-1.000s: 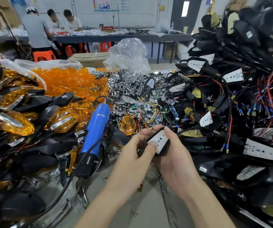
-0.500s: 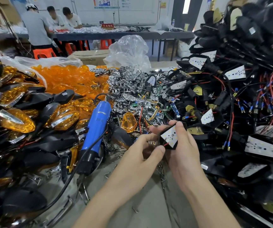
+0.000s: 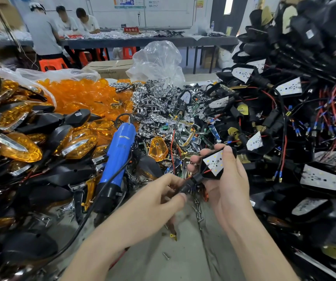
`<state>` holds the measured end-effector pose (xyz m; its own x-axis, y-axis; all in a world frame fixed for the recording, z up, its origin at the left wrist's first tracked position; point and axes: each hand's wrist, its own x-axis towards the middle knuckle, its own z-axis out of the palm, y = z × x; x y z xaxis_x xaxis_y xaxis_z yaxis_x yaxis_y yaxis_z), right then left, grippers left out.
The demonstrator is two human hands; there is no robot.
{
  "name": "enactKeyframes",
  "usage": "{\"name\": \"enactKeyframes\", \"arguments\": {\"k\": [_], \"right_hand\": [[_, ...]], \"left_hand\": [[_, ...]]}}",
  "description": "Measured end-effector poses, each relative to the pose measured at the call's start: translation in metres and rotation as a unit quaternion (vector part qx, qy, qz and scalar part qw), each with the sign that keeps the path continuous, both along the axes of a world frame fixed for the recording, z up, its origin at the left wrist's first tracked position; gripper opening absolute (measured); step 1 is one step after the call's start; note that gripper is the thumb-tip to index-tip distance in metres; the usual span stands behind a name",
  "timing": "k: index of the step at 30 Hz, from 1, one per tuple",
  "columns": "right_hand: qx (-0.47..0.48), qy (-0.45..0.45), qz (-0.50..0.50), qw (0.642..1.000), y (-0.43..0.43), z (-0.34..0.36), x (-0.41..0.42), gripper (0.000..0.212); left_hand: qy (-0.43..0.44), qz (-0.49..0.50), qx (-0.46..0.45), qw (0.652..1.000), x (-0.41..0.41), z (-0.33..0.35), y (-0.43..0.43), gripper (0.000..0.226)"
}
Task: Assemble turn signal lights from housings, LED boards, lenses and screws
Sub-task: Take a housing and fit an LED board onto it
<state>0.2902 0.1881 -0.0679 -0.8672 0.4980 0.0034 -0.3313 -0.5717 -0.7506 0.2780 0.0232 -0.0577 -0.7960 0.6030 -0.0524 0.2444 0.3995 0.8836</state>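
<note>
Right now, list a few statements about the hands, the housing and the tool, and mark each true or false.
1. The right hand holds a black housing with a white LED board in it. True.
2. The left hand grips the blue screwdriver. False: the screwdriver lies unheld on the parts pile, and the left hand pinches the housing's stem.
3. An amber lens covers the held housing. False: the board is bare; a loose amber lens lies beyond the hands.
4. Loose screws lie on the table near the hands. True.
</note>
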Motion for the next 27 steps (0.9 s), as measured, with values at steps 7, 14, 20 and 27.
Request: {"name": "enactKeyframes", "arguments": {"k": [7, 14, 20, 27], "right_hand": [[-0.012, 0.004, -0.009, 1.0, 0.0, 0.001, 0.001, 0.026], [-0.024, -0.005, -0.062, 0.998, -0.006, 0.003, -0.002, 0.026], [-0.044, -0.001, -0.082, 0.996, -0.01, 0.005, -0.001, 0.027], [-0.044, 0.002, -0.071, 0.997, -0.013, 0.005, 0.001, 0.027]], "left_hand": [[0.043, -0.003, -0.003, 0.999, -0.003, -0.001, -0.002, 0.016], [0.13, 0.004, -0.02, 0.991, -0.003, -0.002, -0.002, 0.027], [0.155, -0.009, -0.026, 0.988, -0.002, -0.001, -0.002, 0.028], [0.201, 0.012, -0.06, 0.978, -0.002, -0.005, -0.001, 0.03]]}}
